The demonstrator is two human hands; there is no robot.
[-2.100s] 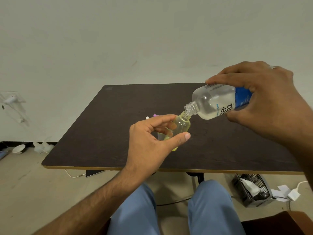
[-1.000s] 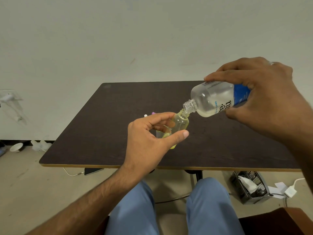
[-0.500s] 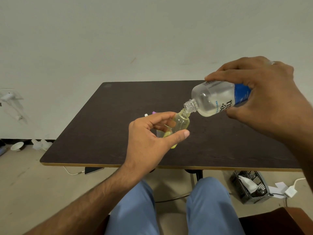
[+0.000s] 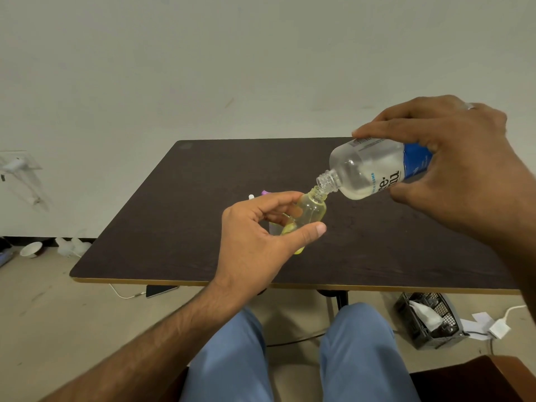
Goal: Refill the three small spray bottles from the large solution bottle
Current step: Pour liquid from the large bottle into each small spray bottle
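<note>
Above the dark worktop [image 4: 179, 227], the left hand [image 4: 255, 245] holds a small yellow spray bottle [image 4: 311, 211], its fingers [image 4: 278, 198] and thumb clamped round the body, the open neck tilted up to the right. The right hand [image 4: 464, 169] grips the large solution bottle [image 4: 368, 169] (clear, with a blue label), fingers wrapped over its far end, tipped so its uncapped mouth meets the small bottle's neck. A purple cap [image 4: 265, 192] peeks out behind the left hand.
</note>
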